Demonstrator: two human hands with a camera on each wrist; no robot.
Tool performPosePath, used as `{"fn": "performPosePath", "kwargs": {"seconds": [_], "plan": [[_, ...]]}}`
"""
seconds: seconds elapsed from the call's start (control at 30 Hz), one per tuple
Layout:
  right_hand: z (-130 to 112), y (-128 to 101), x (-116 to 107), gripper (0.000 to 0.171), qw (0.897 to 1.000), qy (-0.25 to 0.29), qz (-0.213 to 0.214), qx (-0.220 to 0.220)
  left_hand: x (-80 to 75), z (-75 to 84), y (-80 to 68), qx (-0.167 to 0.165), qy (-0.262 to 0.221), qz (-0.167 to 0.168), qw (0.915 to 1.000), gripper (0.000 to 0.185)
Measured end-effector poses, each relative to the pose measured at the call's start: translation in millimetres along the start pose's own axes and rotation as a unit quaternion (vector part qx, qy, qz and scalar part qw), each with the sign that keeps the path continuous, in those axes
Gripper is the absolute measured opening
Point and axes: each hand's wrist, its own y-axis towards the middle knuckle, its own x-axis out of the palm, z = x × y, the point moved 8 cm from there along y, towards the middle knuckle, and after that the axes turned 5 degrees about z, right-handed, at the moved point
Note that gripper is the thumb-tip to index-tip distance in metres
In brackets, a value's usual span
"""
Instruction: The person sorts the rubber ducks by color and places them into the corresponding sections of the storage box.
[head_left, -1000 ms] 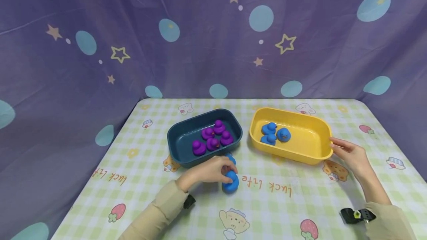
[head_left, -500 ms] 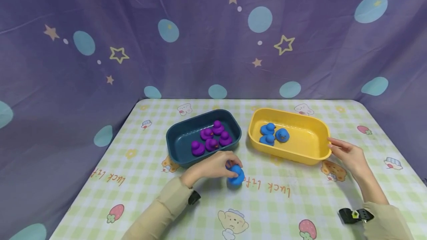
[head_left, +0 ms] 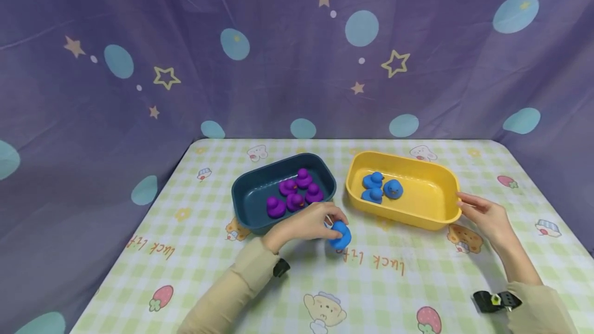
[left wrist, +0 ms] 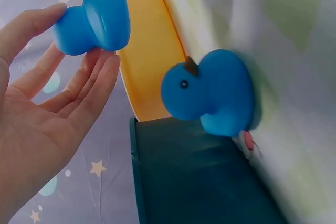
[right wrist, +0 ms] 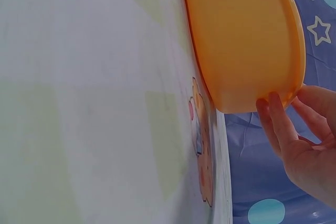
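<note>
My left hand (head_left: 312, 223) pinches a blue rubber duck (head_left: 341, 234) just in front of the dark blue tray (head_left: 241, 189). In the left wrist view the held duck (left wrist: 100, 17) sits at the tips of my left hand (left wrist: 79, 77), and a second blue duck (left wrist: 210, 93) lies on the cloth beside the dark tray (left wrist: 199, 182). My right hand (head_left: 482, 215) rests its straight fingers (right wrist: 270, 116) against the right end of the yellow tray (right wrist: 241, 35). Three blue ducks (head_left: 381, 187) lie in the yellow tray (head_left: 417, 215).
Several purple ducks (head_left: 295, 195) fill the dark blue tray. The table wears a green checked cloth (head_left: 394, 282) with cartoon prints. A purple starred curtain (head_left: 297, 55) hangs behind and to both sides.
My left hand has carried the blue duck to the right and a little further from me, nearer the yellow tray. The right hand stays at the tray's end.
</note>
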Motion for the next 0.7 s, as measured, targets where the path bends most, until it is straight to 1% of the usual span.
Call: {"fn": "performPosePath", "kwargs": {"seconds": [0.13, 0.17, 0.27, 0.37, 0.4, 0.47, 0.57, 0.67, 0.7], "plan": [[9, 2, 0, 0.058, 1.000, -0.010, 0.012, 0.010, 0.2, 3.4, 9.5, 0.000, -0.003, 0.001, 1.0000, 0.023], [9, 3, 1, 0.058, 1.000, -0.011, 0.007, 0.005, 0.2, 4.5, 12.3, 0.003, -0.003, 0.003, 1.0000, 0.023], [13, 5, 1, 0.058, 1.000, -0.017, 0.013, 0.008, -0.5, 7.5, 20.5, 0.012, -0.003, 0.011, 0.9999, 0.021], [17, 8, 0, 0.058, 1.000, -0.026, 0.013, 0.005, -2.2, 11.9, 28.6, 0.021, -0.013, 0.020, 0.9995, 0.020], [20, 9, 0, 0.058, 0.999, -0.029, 0.020, 0.008, -2.7, 13.3, 31.3, 0.023, -0.016, 0.023, 0.9993, 0.020], [22, 10, 0, 0.058, 0.999, -0.030, 0.019, 0.003, -3.4, 15.6, 36.4, 0.021, -0.026, 0.027, 0.9991, 0.021], [19, 9, 0, 0.058, 1.000, -0.025, 0.018, -0.006, -4.3, 18.6, 44.4, 0.012, -0.042, 0.033, 0.9985, 0.023], [4, 2, 0, 0.057, 1.000, -0.008, 0.011, -0.006, -5.1, 22.6, 52.8, 0.013, -0.048, 0.042, 0.9979, 0.024], [4, 2, 0, 0.057, 1.000, -0.011, 0.012, -0.007, -5.9, 24.5, 55.5, 0.015, -0.048, 0.045, 0.9977, 0.023]]}}
